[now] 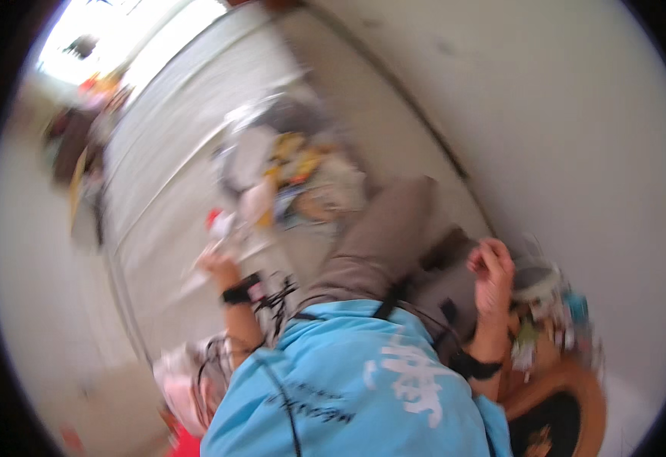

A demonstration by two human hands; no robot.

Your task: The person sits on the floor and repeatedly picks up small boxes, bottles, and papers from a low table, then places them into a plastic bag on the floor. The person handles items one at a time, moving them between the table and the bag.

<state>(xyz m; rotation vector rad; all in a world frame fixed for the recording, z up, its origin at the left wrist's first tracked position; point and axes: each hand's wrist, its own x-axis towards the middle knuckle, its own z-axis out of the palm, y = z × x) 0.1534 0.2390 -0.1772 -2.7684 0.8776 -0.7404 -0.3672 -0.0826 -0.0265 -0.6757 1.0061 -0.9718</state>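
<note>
The picture is smeared by motion. My left hand (pixel 219 263) is over the pale bed-like surface (pixel 165 183), its fingers too blurred to read. Just beyond it lies a small red and white thing (pixel 220 222), and I cannot tell whether the hand touches it. My right hand (pixel 493 270) is raised beside my right leg, its fingers curled in with nothing seen in them. Farther off, in front of my legs, lies a clear plastic bag (pixel 230 164) beside a heap of yellow, white and blue items (pixel 302 179), too blurred to name.
A pale wall (pixel 576 129) runs along the right. At the lower right stand a whitish tub (pixel 537 278), several small items (pixel 550 327) and a rounded wooden frame (pixel 595 404) with a dark panel. Pink and white cloth (pixel 184 381) lies by my left elbow. A bright window (pixel 105 34) is at the far left.
</note>
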